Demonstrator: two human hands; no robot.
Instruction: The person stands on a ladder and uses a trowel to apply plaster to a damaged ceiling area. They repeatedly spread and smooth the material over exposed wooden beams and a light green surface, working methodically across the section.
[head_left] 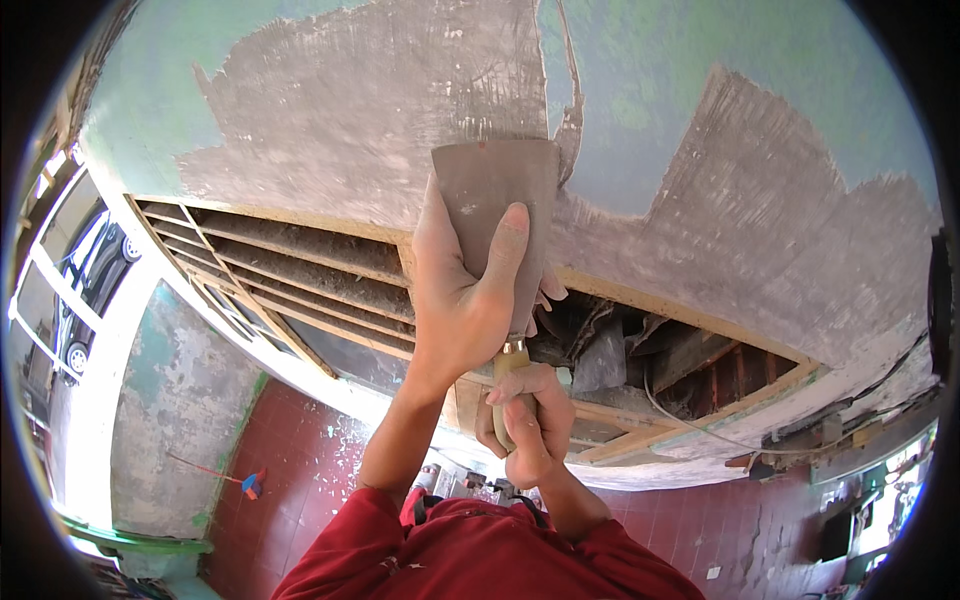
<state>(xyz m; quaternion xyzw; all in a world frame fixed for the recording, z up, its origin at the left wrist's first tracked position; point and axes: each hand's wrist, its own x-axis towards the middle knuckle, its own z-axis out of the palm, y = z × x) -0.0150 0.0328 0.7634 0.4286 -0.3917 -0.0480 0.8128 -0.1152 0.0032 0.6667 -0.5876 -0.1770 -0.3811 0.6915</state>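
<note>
A wide scraper with a flat, dusty blade is held up against the wall. Its straight edge touches or nearly touches the bare patch. My left hand clasps the blade, thumb on the near face and the fingers mostly hidden behind it. Lower down, my right hand is wrapped round the pale handle. Above and around the blade, the green paint is gone in ragged patches, leaving grey-brown plaster. A narrow peeling strip runs upward just right of the blade.
Below the plaster on the left is a wooden slatted vent. On the right, a framed opening holds debris, with a loose cable hanging from it. Paint flakes and a red-and-blue broom lie on the red tiled floor.
</note>
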